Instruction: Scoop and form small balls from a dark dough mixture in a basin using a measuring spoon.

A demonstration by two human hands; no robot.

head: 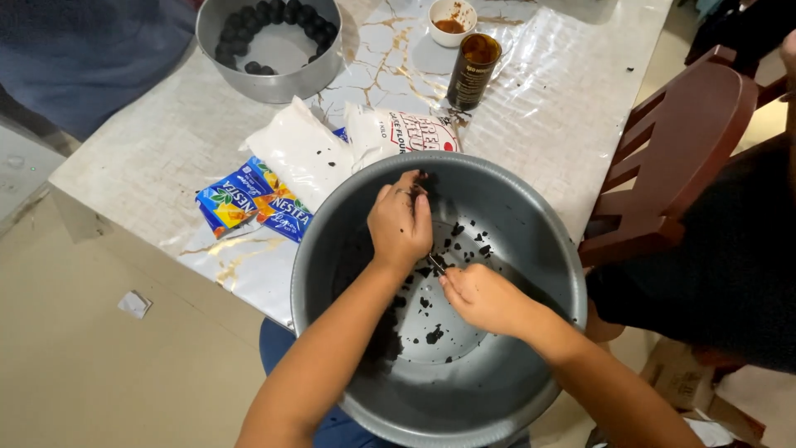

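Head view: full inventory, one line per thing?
large bowl: 1, grey metal, front centre, dark crumbs inside
round pan: 1, grey metal, far left, dark balls along its wall
white bags: 2, table centre
sachets: about 2, blue and yellow, left of bowl
jar: 1, dark brown, open, far centre
small cup: 1, white, brown contents, far edge
chair: 1, red-brown wood, right
table: 1, white marbled top
left hand: in bowl, fingers curled
right hand: in bowl, pinching a small metal item

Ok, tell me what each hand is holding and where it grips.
The right hand pinches a small metal utensil by its handle end; what the left hand holds, if anything, cannot be told.
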